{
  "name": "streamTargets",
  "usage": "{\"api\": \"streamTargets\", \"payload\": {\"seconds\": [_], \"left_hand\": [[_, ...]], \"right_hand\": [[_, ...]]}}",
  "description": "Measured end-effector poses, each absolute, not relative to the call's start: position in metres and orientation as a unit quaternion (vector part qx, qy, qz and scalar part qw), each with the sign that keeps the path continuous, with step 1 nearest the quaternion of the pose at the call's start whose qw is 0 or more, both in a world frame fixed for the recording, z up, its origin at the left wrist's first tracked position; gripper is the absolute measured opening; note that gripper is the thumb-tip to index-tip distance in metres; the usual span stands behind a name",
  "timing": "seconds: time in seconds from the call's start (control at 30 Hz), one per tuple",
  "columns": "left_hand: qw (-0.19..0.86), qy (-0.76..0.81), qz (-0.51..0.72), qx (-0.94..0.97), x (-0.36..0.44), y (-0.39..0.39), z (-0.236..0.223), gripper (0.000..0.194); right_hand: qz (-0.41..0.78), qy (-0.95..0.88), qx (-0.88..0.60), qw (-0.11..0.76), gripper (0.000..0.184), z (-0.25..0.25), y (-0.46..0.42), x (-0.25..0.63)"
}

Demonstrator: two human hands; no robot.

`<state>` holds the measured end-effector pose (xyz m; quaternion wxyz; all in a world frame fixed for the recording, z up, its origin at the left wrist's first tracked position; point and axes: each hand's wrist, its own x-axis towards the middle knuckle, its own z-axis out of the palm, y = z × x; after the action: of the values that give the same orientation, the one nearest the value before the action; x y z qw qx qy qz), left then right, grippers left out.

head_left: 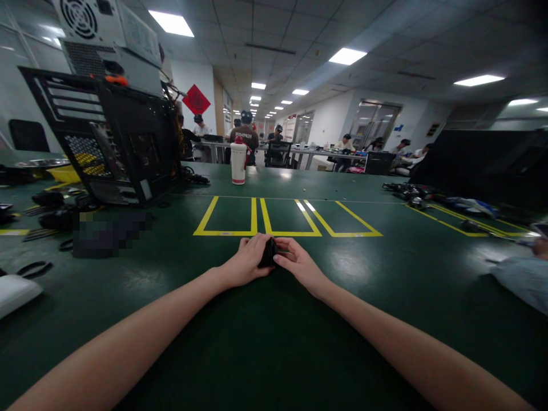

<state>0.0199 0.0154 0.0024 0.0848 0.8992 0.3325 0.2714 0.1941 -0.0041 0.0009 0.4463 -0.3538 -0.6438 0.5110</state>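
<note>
Between my two hands is a small black object point(268, 254), dark and partly covered by fingers, so its kind does not show. My left hand point(250, 260) is closed around its left side, thumb low and fingers over the top. From the right, my right hand point(297, 262) touches it with thumb and fingertips. Both hands are low over the green table point(274, 342), just in front of the yellow tape outlines point(291, 234). Whether the object rests on the table cannot be made out.
A white bottle with a red lid point(238, 162) stands beyond the tape. At left, a black computer case point(124, 137) carries a power supply point(107, 28). Cables point(411, 197) lie at right, near another person's sleeve point(520, 279). Other people sit at tables behind.
</note>
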Motion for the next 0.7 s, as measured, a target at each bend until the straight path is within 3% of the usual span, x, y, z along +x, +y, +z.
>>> {"api": "streamTargets", "payload": {"seconds": [0.23,0.4,0.7], "left_hand": [[0.080,0.334,0.264,0.901,0.0193,0.0145,0.0044,0.060],[0.077,0.335,0.269,0.900,0.0194,0.0153,0.0030,0.059],[0.084,0.342,0.264,0.898,0.0204,0.0147,0.0036,0.058]], "right_hand": [[0.536,-0.635,-0.349,0.433,0.034,0.0032,-0.0069,0.1952],[0.524,-0.638,-0.333,0.456,0.024,0.0013,-0.0061,0.1939],[0.541,-0.630,-0.351,0.433,0.035,0.0001,-0.0025,0.1956]]}}
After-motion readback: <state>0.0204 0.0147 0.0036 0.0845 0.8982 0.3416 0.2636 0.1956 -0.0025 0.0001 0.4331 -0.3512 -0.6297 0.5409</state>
